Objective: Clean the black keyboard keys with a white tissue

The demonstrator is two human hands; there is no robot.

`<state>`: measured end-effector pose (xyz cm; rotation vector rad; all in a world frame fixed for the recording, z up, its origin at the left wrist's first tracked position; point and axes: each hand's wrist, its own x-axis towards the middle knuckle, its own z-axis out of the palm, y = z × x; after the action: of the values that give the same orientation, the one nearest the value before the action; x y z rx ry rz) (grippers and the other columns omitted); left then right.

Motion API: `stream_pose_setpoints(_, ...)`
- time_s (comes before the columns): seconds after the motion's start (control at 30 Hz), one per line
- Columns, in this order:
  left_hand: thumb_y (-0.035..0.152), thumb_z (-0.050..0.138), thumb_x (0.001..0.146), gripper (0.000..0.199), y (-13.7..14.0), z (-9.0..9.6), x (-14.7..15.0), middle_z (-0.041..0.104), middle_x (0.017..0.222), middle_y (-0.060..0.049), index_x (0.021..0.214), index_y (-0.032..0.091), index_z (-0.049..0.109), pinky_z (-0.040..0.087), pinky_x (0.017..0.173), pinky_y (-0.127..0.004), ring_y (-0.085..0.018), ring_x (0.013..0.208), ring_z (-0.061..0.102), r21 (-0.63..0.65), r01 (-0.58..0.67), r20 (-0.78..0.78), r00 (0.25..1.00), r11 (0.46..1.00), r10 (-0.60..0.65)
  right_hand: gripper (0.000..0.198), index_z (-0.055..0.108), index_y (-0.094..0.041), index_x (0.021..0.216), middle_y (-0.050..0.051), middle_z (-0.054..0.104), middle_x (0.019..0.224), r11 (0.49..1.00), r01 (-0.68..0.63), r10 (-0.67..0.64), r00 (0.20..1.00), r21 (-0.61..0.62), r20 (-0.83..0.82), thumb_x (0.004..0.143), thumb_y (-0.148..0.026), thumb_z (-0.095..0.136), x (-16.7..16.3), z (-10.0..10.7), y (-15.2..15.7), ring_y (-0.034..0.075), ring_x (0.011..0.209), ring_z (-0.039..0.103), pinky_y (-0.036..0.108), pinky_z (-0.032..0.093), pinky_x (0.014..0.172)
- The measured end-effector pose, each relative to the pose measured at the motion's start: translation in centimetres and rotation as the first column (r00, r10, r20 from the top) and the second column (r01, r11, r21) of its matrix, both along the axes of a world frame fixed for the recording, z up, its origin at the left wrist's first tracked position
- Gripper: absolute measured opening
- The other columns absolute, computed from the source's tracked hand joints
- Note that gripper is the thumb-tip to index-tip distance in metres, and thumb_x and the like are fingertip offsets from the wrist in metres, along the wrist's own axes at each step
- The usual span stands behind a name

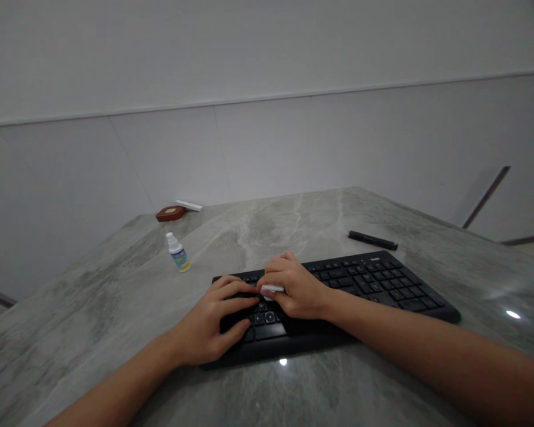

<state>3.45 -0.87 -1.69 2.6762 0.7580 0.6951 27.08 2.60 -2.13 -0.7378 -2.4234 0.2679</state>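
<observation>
A black keyboard lies at a slant on the table in front of me. My left hand rests over its left end, fingers apart and lying on the keys. Just beside those fingertips, my right hand is closed on a small white cloth, pinched low against the keys. Most of the cloth is hidden by the fingers, so its full shape does not show. The right forearm crosses above the keyboard's front edge.
A small white spray bottle with a colourful label stands at the left. Behind it are a reddish-brown box and a flat white strip. A black pen-like item lies beyond the keyboard. A pale wall borders the marbled table.
</observation>
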Motion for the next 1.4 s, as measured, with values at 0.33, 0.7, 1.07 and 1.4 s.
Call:
stream_pose_setpoints(0.33,0.016,0.056,0.091,0.038,0.1,-0.2,-0.2,0.062,0.13,-0.011,0.127,0.02,0.065,0.047,0.103,-0.052,-0.03,0.121,0.052,-0.001,0.002,-0.002,1.0,1.0,-0.002,0.014,0.072,-0.018,0.079,0.002,0.066,0.075,0.993,0.109,-0.11,0.994,0.035,0.016,0.078,-0.008,0.062,-0.3,-0.2,0.0,0.018,0.077,0.056,0.037,0.028,0.078)
stream_pose_setpoints(0.7,0.016,0.055,0.092,0.037,0.0,-0.2,-0.3,0.061,0.131,-0.01,0.127,0.021,0.064,0.045,0.105,-0.053,-0.03,0.124,0.05,-0.012,-0.003,-0.024,1.0,1.0,0.003,0.013,0.069,-0.017,0.078,0.004,0.068,0.076,0.978,0.175,-0.176,0.984,0.115,0.0,0.076,-0.008,0.06,0.2,0.5,-0.1,0.019,0.079,0.059,0.038,0.031,0.078)
stream_pose_setpoints(1.07,0.029,0.053,0.098,0.037,-0.4,0.0,-0.1,0.055,0.144,-0.008,0.134,0.023,0.059,0.039,0.114,-0.053,-0.03,0.137,0.042,0.03,-0.043,-0.146,0.988,0.999,0.047,0.015,0.073,-0.018,0.1,0.007,0.067,0.094,0.971,0.189,-0.196,0.98,-0.143,-0.034,0.088,-0.012,0.064,1.6,3.1,-0.8,0.018,0.086,0.064,0.032,0.049,0.082)
stream_pose_setpoints(1.4,0.042,0.054,0.1,0.054,-1.8,0.7,1.9,0.05,0.15,-0.012,0.148,0.021,0.044,0.021,0.116,-0.071,-0.038,0.141,0.04,0.187,0.034,-0.388,0.921,0.982,0.042,0.019,0.071,-0.017,0.106,0.007,0.073,0.1,0.979,0.121,-0.144,0.98,-0.163,-0.136,0.089,-0.012,0.064,2.3,0.1,-1.5,0.019,0.093,0.067,0.032,0.051,0.088)
